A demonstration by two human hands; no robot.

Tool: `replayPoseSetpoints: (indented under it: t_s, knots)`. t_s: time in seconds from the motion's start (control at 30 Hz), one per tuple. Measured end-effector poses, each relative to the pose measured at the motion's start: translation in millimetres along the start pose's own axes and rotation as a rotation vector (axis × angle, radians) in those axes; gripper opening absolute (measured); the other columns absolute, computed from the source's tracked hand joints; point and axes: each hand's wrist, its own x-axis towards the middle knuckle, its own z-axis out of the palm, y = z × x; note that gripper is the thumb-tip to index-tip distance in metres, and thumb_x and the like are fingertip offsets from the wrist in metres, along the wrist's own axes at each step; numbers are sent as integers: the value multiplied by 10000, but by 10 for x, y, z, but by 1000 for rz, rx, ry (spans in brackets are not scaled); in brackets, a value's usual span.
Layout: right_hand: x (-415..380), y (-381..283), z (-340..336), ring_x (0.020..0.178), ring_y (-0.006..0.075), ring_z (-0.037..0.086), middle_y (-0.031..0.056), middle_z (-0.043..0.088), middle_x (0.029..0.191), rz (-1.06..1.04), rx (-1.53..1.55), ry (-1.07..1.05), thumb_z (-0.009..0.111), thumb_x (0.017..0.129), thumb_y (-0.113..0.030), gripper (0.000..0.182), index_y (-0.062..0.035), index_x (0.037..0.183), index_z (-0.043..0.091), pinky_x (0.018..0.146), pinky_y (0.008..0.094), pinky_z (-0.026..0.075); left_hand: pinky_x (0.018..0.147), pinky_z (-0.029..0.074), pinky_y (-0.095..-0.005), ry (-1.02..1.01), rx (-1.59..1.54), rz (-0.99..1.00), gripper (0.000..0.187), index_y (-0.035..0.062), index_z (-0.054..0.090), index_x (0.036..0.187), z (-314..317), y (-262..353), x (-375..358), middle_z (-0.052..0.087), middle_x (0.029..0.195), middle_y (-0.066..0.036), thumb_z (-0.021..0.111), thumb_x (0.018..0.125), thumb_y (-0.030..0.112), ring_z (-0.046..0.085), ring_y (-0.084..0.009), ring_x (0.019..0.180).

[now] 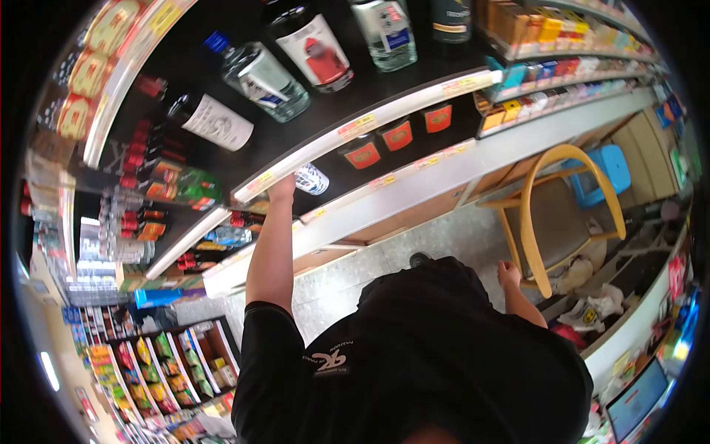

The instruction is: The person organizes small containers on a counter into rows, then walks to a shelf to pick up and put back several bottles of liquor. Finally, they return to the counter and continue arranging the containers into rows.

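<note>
My left arm stretches up to the shelving, and my left hand point(282, 188) reaches in below the front edge of the upper shelf point(355, 127). Its fingers are hidden behind that edge. Just right of it, a bottle or can with a white and blue label point(312, 180) leans on the lower shelf; whether my fingers touch it cannot be seen. My right hand point(508, 274) hangs at my side near the wooden chair point(534, 222), loosely curled with nothing visible in it.
Above stand a blue-capped clear bottle point(268, 83), a red-labelled bottle point(313, 50) and others. Red-labelled items point(397, 135) sit farther right on the lower shelf. A blue stool point(610, 169) is beyond the chair. Snack racks point(159, 366) stand lower left, a screen point(637, 399) lower right.
</note>
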Motion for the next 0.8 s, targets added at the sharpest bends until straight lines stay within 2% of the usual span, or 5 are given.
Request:
replayPoseSetpoints:
  t_s: [0.13, 0.27, 0.43, 0.67, 0.8]
  knots:
    - [192, -288, 85, 594, 161, 612, 60, 635, 716, -178, -34, 82, 604, 876, -353, 352, -12, 952, 647, 568, 318, 491, 1030, 363, -423, 26, 125, 2, 387, 48, 618, 1169, 15, -323, 63, 606, 1204, -180, 430, 927, 284, 525, -351, 1172]
    - [146, -760, 66, 710, 190, 645, 71, 658, 758, -36, 141, -169, 591, 860, -412, 415, -19, 977, 654, 682, 330, 501, 995, 382, -478, -60, 545, 147, 345, 60, 645, 1102, 26, -421, 125, 627, 1145, -183, 457, 889, 256, 557, -355, 1120]
    - [238, -696, 350, 492, 114, 519, 7, 544, 634, -52, 221, -231, 585, 900, -394, 340, -59, 950, 594, 418, 274, 400, 915, 438, -457, 83, 428, 226, 297, 57, 645, 1042, 134, -523, 68, 642, 1065, -168, 468, 888, 239, 589, -342, 1042]
    - [77, -530, 381, 482, 128, 505, 4, 530, 636, 75, 105, -334, 592, 897, -406, 323, -88, 943, 567, 421, 283, 393, 831, 494, -377, 193, -309, 168, 248, -7, 639, 1009, -7, -323, -250, 668, 998, -184, 654, 785, 99, 629, -343, 978]
    - [-197, -903, 331, 497, 143, 532, 25, 548, 648, 174, 66, -359, 605, 871, -411, 351, -80, 983, 578, 427, 306, 414, 906, 440, -436, 235, -415, 199, 447, -12, 557, 1149, -426, -173, -670, 605, 1085, -230, 711, 760, 146, 559, -397, 1072]
